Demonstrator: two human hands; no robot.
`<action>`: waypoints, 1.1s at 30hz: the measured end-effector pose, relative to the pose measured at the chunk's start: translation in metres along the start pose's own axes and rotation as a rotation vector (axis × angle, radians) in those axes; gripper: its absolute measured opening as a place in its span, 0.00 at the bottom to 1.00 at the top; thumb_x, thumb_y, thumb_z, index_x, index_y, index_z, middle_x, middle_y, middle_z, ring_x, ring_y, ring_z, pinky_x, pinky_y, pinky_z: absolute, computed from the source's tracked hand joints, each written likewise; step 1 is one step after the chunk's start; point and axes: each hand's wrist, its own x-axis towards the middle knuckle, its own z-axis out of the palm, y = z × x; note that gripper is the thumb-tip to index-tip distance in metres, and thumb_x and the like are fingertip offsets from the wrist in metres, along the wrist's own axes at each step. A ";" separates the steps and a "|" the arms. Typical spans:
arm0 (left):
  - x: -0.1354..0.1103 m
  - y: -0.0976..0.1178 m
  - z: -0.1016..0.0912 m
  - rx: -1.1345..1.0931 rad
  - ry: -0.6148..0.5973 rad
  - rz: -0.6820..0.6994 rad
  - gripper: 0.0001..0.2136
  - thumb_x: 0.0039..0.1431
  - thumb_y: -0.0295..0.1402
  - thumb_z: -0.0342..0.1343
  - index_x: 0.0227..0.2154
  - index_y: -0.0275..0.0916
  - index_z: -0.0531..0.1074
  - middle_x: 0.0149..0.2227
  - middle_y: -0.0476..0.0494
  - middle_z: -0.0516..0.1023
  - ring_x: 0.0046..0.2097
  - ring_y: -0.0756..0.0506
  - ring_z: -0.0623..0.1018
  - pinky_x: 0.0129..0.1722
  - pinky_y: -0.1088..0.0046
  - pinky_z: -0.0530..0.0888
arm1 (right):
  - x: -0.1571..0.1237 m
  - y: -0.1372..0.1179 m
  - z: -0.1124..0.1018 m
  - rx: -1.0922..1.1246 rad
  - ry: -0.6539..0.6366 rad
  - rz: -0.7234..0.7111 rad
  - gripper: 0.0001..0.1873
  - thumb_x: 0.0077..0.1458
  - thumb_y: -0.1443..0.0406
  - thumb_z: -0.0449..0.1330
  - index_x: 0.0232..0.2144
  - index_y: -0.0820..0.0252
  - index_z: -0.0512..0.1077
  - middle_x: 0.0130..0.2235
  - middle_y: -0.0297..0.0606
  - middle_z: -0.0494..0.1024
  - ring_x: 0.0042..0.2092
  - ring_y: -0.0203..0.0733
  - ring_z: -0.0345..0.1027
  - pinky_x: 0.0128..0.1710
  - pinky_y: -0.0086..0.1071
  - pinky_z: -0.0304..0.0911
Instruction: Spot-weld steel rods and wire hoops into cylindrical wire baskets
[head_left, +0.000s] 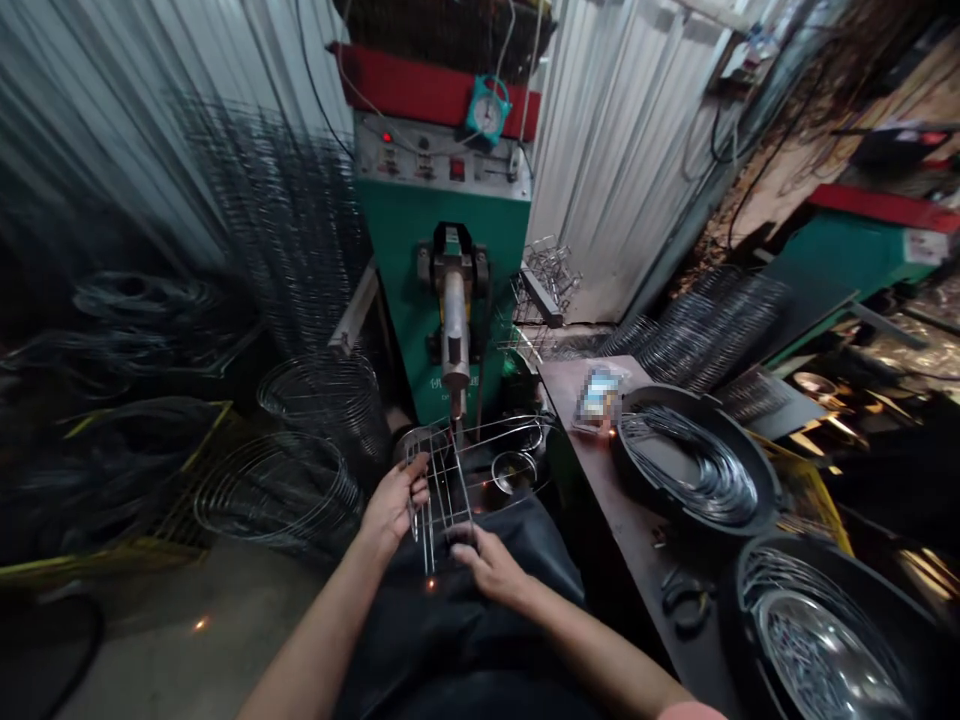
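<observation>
Dark apron point(457, 640) lies nearest, crossed by both forearms. A welded wire rack point(441, 490) is held up between the hands, its long axis running from the lap toward the spot welder point(442, 215), tilted slightly from upright. Its far end is seen just below the welder's electrode point(454, 340); whether they touch cannot be told. The left hand point(394, 500) is closed around the rack's left side, with fingers point(417, 482) curled over the wires, and is nearer the electrode. The right hand point(491, 565) is closed on the rack's lower end, nearer the lap. An oval wire loop point(517, 440) is seen just beyond the rack. A metal table point(600, 470) stands to the right, with a black tub point(694, 505) of wire hoops on it.
</observation>
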 end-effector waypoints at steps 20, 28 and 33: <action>-0.110 -0.038 -0.074 0.936 -0.443 0.584 0.21 0.41 0.35 0.63 0.42 0.45 0.71 0.26 0.48 0.74 0.28 0.47 0.73 0.33 0.69 0.70 | 0.072 -0.116 -0.063 0.927 0.108 0.542 0.19 0.61 0.58 0.45 0.29 0.67 0.66 0.18 0.32 0.66 0.15 0.26 0.50 0.11 0.19 0.48; -0.110 -0.027 -0.045 0.409 -0.142 0.201 0.21 0.39 0.41 0.64 0.37 0.39 0.66 0.25 0.52 0.69 0.20 0.55 0.64 0.18 0.78 0.60 | 0.042 -0.098 -0.090 0.094 -0.039 0.282 0.28 0.53 0.45 0.48 0.34 0.63 0.71 0.33 0.39 0.77 0.34 0.38 0.69 0.36 0.31 0.65; -0.092 -0.026 -0.030 0.220 -0.102 0.100 0.21 0.40 0.43 0.62 0.34 0.41 0.61 0.16 0.62 0.60 0.13 0.58 0.52 0.12 0.80 0.50 | 0.009 -0.096 -0.107 -0.409 -0.199 0.099 0.20 0.50 0.52 0.57 0.40 0.58 0.73 0.43 0.38 0.76 0.46 0.45 0.68 0.46 0.35 0.60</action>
